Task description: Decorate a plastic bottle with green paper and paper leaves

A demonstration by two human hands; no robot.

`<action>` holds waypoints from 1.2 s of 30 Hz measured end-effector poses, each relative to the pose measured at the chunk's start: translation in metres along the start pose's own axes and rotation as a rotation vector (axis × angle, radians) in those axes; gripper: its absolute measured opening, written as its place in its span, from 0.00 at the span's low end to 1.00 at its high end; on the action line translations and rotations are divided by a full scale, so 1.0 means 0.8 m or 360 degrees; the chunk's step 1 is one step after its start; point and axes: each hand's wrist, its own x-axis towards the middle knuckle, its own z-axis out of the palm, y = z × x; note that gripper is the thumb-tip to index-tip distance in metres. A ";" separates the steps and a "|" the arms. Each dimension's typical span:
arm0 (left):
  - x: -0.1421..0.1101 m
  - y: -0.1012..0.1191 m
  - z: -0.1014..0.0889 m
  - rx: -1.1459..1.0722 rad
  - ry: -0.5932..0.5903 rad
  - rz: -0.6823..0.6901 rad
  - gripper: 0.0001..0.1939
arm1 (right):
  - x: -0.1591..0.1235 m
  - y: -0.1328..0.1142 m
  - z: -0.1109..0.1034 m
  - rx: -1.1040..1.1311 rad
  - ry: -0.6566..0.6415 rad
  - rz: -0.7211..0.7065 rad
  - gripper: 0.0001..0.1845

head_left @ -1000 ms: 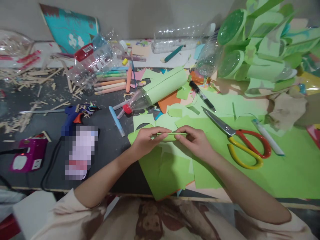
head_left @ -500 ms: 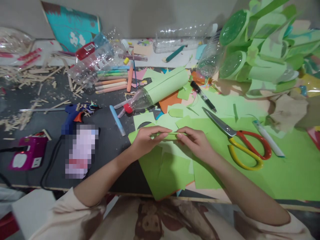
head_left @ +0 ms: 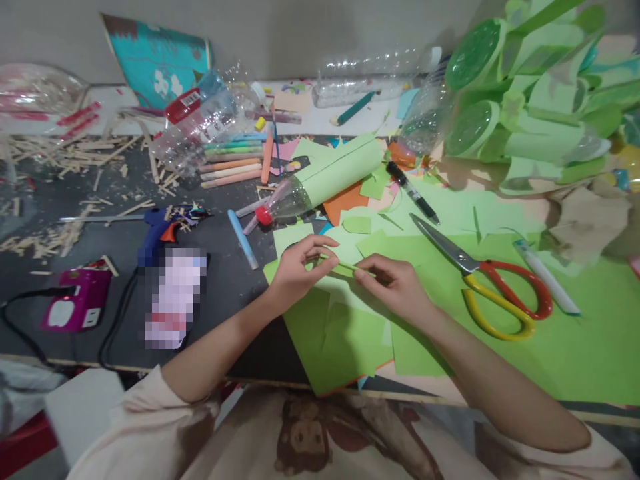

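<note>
A thin, narrow strip of green paper [head_left: 346, 265], rolled or folded, spans the gap between my two hands. My left hand [head_left: 305, 267] pinches its left end between thumb and fingers. At the other end, my right hand [head_left: 393, 280] grips it with thumb and forefinger. Sheets of green paper [head_left: 350, 340] lie below both hands. Just beyond them rests a plastic bottle with a red cap [head_left: 285, 202], wrapped in light green paper [head_left: 343, 170]. To the right of my right hand lie scissors [head_left: 463, 261] with red and yellow handles, their blades almost together.
A blue glue gun [head_left: 157, 230], a phone [head_left: 175, 297] and a magenta box with a cable [head_left: 80, 300] occupy the left side. Clear bottles [head_left: 370, 80] and markers [head_left: 233, 167] stand behind. A paper-covered bottle structure [head_left: 535, 100] rises at back right. A black marker [head_left: 413, 193] lies nearby.
The paper strip has tilted, its left end now higher than its right. My left hand has lifted slightly and its fingers have spread a little. The view has shifted slightly left.
</note>
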 end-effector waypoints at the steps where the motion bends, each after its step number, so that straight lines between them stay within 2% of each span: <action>1: 0.000 0.001 0.000 -0.0065 -0.0003 -0.0045 0.15 | -0.001 -0.002 0.001 0.0005 0.0000 0.0005 0.11; 6: 0.001 0.002 0.003 -0.0412 -0.0039 -0.0260 0.20 | -0.007 -0.011 0.010 0.0133 -0.0108 0.0081 0.13; 9: 0.000 0.003 0.006 -0.0526 -0.0030 -0.0259 0.22 | -0.012 -0.013 0.015 0.0234 -0.0182 0.0128 0.16; 14: -0.003 0.002 0.010 -0.0623 -0.0044 -0.0206 0.23 | -0.013 -0.015 0.020 0.0386 -0.0156 0.0284 0.21; 19: -0.007 -0.004 0.015 -0.0343 -0.0095 -0.0105 0.23 | -0.011 -0.015 0.022 0.0414 -0.0071 0.0330 0.23; 26: -0.010 -0.006 0.014 -0.0007 -0.0021 0.0002 0.24 | -0.013 -0.012 0.027 0.0407 -0.0121 0.0359 0.23; 29: -0.008 -0.006 0.012 -0.0020 -0.0112 -0.0031 0.24 | -0.013 -0.013 0.025 0.0428 -0.0165 0.0331 0.22; 32: -0.006 -0.005 0.011 -0.0024 -0.0249 -0.0049 0.24 | -0.012 -0.013 0.018 0.0426 -0.0234 0.0281 0.17; 36: -0.005 -0.003 0.010 0.0054 -0.0319 0.0037 0.24 | -0.010 -0.013 0.012 0.0438 -0.0256 0.0288 0.11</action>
